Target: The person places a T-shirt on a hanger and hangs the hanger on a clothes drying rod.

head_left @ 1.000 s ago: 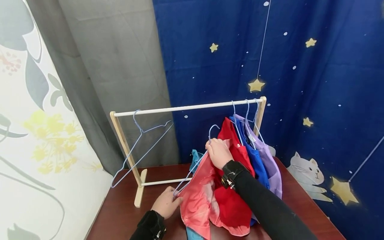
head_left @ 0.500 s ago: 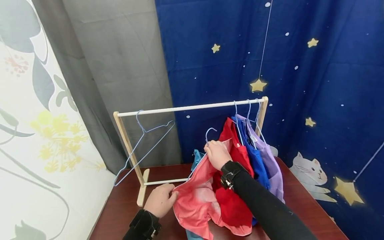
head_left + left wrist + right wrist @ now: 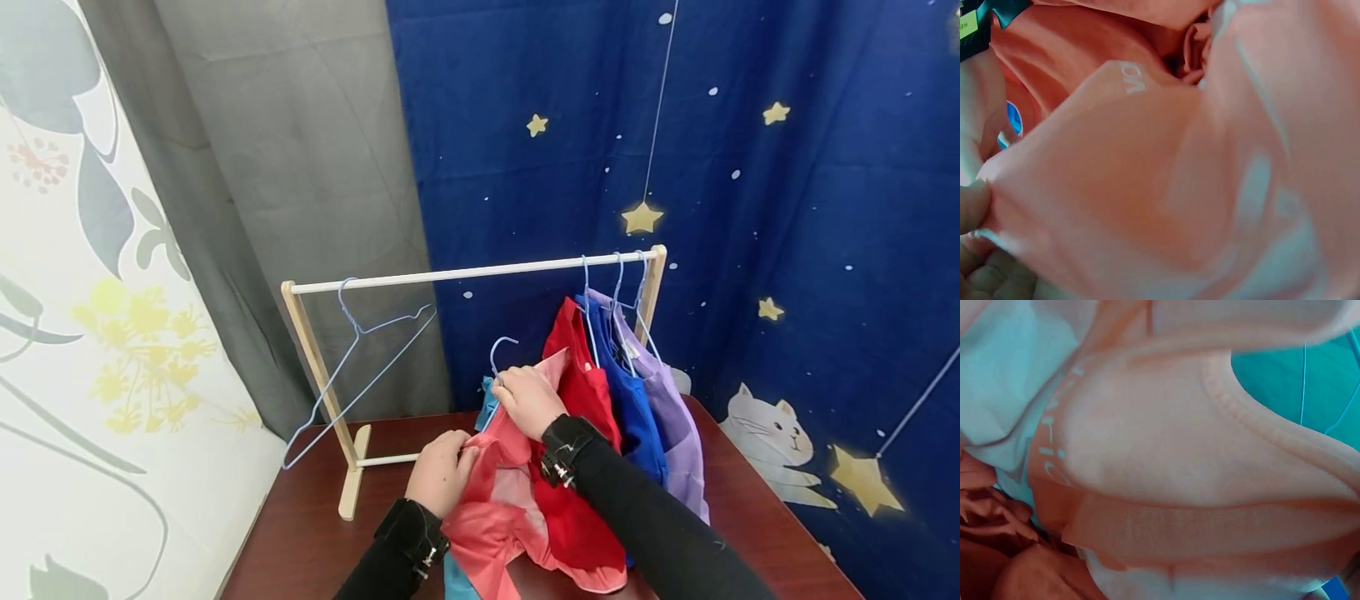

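Note:
A coral top (image 3: 487, 542) with pale lettering is partly draped over a light-blue wire hanger, whose hook (image 3: 492, 357) stands free of the rail. My right hand (image 3: 531, 402) grips the hanger just under the hook, together with the top's fabric. Lower left, my left hand (image 3: 441, 473) pinches the near edge of the top between thumb and fingers. In the left wrist view my thumb (image 3: 971, 206) presses on a taut stretch of the coral top (image 3: 1110, 169). The right wrist view is filled by the top's curved opening (image 3: 1235, 400). Cloth hides most of the hanger.
Behind stands a wooden rack with a white rail (image 3: 465, 272). A bare hanger (image 3: 360, 332) hangs at its left; red (image 3: 573, 367), blue (image 3: 641, 417) and purple (image 3: 678, 442) garments hang at its right. Teal cloth (image 3: 459, 579) lies on the brown table (image 3: 300, 542).
My right hand has moved down and left with the hanger. My left hand first shifted left, pulling the top's edge outward, then came up and right, gathering the cloth closer to the right hand.

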Action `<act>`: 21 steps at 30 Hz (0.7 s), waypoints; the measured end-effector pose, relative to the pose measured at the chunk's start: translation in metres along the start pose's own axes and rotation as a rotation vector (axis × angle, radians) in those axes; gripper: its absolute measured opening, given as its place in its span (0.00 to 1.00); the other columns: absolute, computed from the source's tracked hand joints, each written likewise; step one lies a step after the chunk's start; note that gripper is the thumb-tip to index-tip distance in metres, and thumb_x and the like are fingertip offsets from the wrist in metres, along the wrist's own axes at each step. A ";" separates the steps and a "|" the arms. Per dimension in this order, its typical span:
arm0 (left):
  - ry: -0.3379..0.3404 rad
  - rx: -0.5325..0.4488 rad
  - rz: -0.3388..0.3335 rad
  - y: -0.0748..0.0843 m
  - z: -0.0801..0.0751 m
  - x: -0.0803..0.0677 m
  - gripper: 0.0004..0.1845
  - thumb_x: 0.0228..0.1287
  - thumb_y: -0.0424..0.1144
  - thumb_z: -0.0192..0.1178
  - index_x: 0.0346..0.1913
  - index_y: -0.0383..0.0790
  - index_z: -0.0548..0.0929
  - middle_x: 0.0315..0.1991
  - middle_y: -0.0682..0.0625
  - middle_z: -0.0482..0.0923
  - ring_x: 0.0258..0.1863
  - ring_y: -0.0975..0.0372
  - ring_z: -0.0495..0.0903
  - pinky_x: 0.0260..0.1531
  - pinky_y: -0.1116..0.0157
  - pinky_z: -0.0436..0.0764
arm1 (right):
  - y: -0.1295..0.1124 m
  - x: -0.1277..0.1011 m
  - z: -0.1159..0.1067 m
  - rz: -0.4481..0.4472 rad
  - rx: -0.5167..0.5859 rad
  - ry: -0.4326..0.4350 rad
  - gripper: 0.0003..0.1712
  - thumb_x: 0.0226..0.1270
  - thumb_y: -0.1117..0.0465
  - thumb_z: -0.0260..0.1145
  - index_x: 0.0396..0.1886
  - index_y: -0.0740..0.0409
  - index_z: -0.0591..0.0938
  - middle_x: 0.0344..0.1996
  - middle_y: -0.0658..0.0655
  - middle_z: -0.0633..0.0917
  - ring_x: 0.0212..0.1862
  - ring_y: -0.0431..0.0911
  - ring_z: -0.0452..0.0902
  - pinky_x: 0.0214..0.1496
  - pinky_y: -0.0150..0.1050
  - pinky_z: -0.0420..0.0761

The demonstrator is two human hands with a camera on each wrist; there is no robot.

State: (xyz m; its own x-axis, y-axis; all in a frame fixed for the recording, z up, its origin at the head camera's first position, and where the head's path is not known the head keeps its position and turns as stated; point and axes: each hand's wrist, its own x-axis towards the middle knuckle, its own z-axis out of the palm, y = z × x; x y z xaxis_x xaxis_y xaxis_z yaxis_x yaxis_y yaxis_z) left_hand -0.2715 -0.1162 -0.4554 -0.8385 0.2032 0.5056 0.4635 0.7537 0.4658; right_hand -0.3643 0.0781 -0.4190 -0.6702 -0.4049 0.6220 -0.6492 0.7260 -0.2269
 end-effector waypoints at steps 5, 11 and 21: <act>-0.134 -0.302 -0.080 -0.005 0.004 -0.002 0.16 0.71 0.33 0.61 0.58 0.38 0.72 0.41 0.51 0.85 0.35 0.63 0.82 0.38 0.64 0.79 | -0.001 -0.001 0.000 -0.005 0.041 0.002 0.08 0.74 0.62 0.61 0.32 0.53 0.80 0.30 0.51 0.81 0.41 0.51 0.78 0.52 0.47 0.74; -0.175 -0.271 -0.106 -0.013 0.000 -0.009 0.09 0.73 0.37 0.59 0.51 0.39 0.75 0.36 0.51 0.84 0.35 0.62 0.82 0.36 0.62 0.78 | 0.002 -0.003 -0.001 -0.012 0.140 0.013 0.09 0.74 0.64 0.59 0.31 0.53 0.81 0.29 0.49 0.80 0.41 0.50 0.78 0.51 0.47 0.74; -0.082 -0.052 -0.082 -0.018 0.003 -0.018 0.14 0.77 0.43 0.55 0.30 0.48 0.70 0.21 0.57 0.61 0.23 0.65 0.66 0.29 0.65 0.68 | 0.022 -0.004 -0.004 0.128 0.248 0.064 0.18 0.70 0.69 0.54 0.53 0.60 0.86 0.52 0.60 0.85 0.59 0.58 0.76 0.69 0.60 0.63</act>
State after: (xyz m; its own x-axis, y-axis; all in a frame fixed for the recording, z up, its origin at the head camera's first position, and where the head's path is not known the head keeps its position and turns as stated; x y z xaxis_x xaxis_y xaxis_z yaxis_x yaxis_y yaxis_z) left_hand -0.2656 -0.1313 -0.4751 -0.8938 0.1943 0.4043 0.4050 0.7368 0.5414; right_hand -0.3749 0.0977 -0.4233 -0.7333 -0.2775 0.6207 -0.6344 0.6078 -0.4777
